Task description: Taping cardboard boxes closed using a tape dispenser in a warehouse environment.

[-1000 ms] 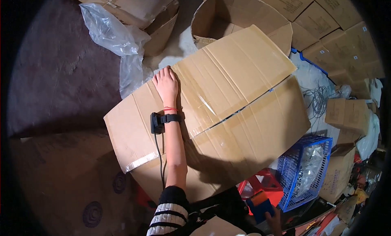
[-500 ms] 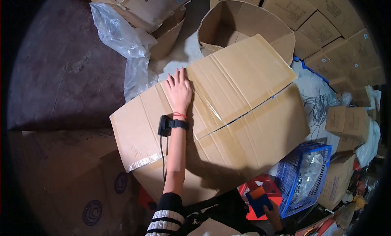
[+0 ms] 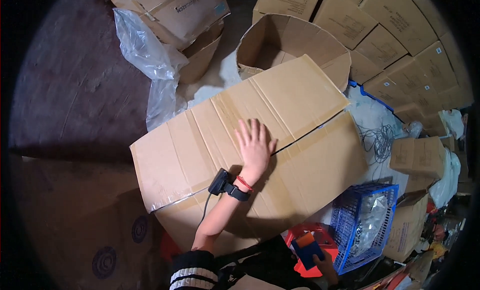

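1. Dark floor (image 3: pixel 65 90) fills the left side of this dim storage space, with stacked cartons (image 3: pixel 400 50) packed tightly at the upper right, presumably to save room.

2. One large carton (image 3: pixel 215 140) lies centrally before the person. Its top panels meet along a slanting seam (image 3: pixel 312 132), with a narrow dark gap towards the right end.

3. Above that surface, the left hand (image 3: pixel 256 152) is palm down near the seam and appears to touch the cardboard. Its grip is spread, fingers apart, clamped on nothing; such a flat palm probably shares the pressure across the panel and steadies it. A black device (image 3: pixel 220 182) is strapped to the wrist, likely to leave the fingers free.

4. Lower right, by the near edge, the right hand (image 3: pixel 326 264) has its grip clamped on a blue-and-orange object (image 3: pixel 309 252), whose exact kind I cannot tell. Held low there, it leaves the top panels uncovered.

5. Just beyond that hand are a red plastic item (image 3: pixel 325 235) and a blue crate (image 3: pixel 345 215) containing clear plastic (image 3: pixel 371 222), perhaps kept close for reach.

6. Farther out, an open-topped carton (image 3: pixel 320 42) stands behind the far edge, and coiled cable (image 3: pixel 377 142) lies to the right.
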The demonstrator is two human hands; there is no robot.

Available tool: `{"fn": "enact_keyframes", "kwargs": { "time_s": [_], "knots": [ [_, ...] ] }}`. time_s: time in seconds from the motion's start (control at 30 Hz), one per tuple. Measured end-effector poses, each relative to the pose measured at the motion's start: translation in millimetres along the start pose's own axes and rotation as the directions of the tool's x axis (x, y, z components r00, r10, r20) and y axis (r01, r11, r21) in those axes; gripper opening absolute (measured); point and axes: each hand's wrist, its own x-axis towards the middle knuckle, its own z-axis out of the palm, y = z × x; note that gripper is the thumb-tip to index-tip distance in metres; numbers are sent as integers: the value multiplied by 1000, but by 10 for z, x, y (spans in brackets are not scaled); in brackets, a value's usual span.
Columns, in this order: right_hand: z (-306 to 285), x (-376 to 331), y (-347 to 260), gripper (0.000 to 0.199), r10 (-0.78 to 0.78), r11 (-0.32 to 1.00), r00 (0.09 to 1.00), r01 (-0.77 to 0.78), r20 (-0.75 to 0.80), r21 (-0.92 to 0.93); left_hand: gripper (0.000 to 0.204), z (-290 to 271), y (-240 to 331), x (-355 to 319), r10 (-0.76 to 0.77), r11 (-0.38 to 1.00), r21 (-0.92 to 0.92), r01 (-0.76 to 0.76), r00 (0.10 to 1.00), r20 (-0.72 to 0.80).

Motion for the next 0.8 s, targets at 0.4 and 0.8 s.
{"fn": "enact_keyframes", "kwargs": {
  "time_s": [0.4, 0.8],
  "knots": [
    [36, 45, -260, 37, -181, 963, 978, 198, -108, 182, 35, -104, 460, -140, 274, 961, 22, -276, 960, 48],
    [105, -6, -551, 31, -205, 979, 946, 200, -252, -45, 33, 55, 649, -300, 238, 965, 65, -252, 956, 173]
  ]
}}
